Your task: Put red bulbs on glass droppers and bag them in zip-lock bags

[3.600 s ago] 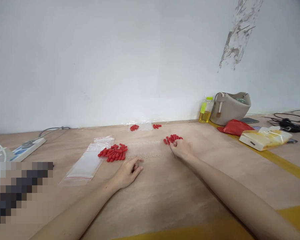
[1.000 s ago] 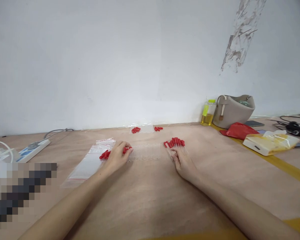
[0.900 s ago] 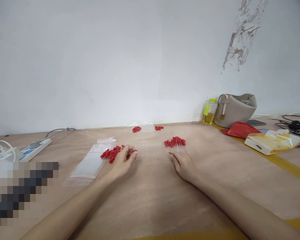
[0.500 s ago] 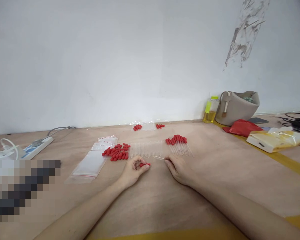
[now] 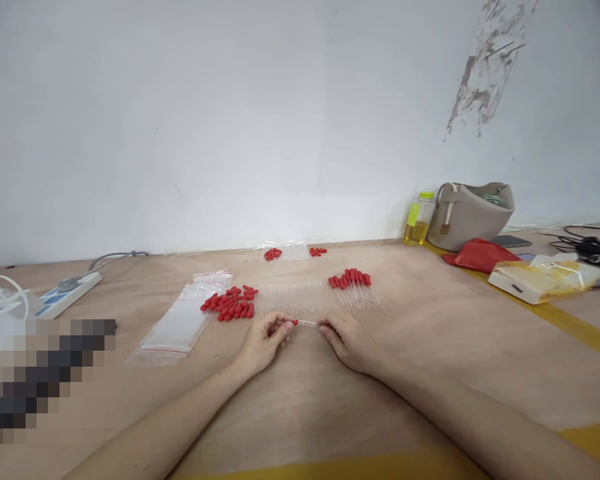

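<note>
Between thumb and fingers my left hand (image 5: 267,339) pinches a red rubber dropper bulb (image 5: 295,323), mostly hidden by the fingers. My right hand (image 5: 347,339) pinches a thin clear dropper tube (image 5: 307,323), whose left end meets the bulb's open end; how far it sits inside, I cannot tell. Just beyond the hands lies a row of clear tubes (image 5: 290,297). Left of that row is a pile of loose red bulbs (image 5: 233,305). Several droppers with red bulbs fitted (image 5: 353,283) lie fanned out to the right.
Clear zip bags (image 5: 175,323) lie left of the bulb pile. Bagged red bulbs (image 5: 273,254) rest by the wall. A power strip (image 5: 73,297) is at far left. On the right are a bottle (image 5: 419,219), a grey bag (image 5: 467,217), a red pouch (image 5: 483,255) and a white box (image 5: 540,280).
My right hand has moved slightly left with the tube, and the tube's end now meets the bulb. The bulb has turned towards it and shows less between my left fingers.
</note>
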The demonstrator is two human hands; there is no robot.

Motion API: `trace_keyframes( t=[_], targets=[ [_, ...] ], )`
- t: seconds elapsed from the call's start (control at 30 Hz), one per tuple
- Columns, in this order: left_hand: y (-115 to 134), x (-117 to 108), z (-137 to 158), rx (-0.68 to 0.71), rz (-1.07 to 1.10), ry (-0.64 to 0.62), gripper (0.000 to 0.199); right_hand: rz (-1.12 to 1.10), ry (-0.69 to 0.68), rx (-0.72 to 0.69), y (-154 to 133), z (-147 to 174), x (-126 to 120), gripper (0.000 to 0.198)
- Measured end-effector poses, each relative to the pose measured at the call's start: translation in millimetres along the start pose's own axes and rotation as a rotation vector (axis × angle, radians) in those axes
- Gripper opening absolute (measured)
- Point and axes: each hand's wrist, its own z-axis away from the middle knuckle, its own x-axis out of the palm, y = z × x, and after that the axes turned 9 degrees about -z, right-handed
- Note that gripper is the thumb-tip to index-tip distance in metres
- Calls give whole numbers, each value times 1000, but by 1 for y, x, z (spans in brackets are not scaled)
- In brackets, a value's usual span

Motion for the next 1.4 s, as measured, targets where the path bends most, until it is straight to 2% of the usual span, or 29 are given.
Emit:
trace_keyframes(
  t=[0.17, 0.3, 0.53, 0.77, 1.13, 1.27, 1.4],
  targets=[
    [-2, 1, 1, 9, 68, -48, 23, 29, -17, 4, -1, 1, 0, 18],
    [-3, 0, 3, 58, -117, -103, 23, 42, -48, 1, -1, 1, -2, 20],
    [8, -4, 9, 187, -373, -103, 22, -19, -111, 49, 4, -3, -6, 21],
    [11, -3, 10, 212, -476, -154, 24, 219, -95, 21, -3, 0, -5, 24],
    [9, -2, 10, 263, -500, -75, 19, 278, -212, -11, -9, -14, -2, 25],
    [7, -3, 11, 271, -509, -91, 19, 261, -279, 9, -9, -18, 4, 25],
    [3, -7, 6, 262, -485, -93, 16, 277, -273, 45, -13, -19, 8, 28]
  ],
)
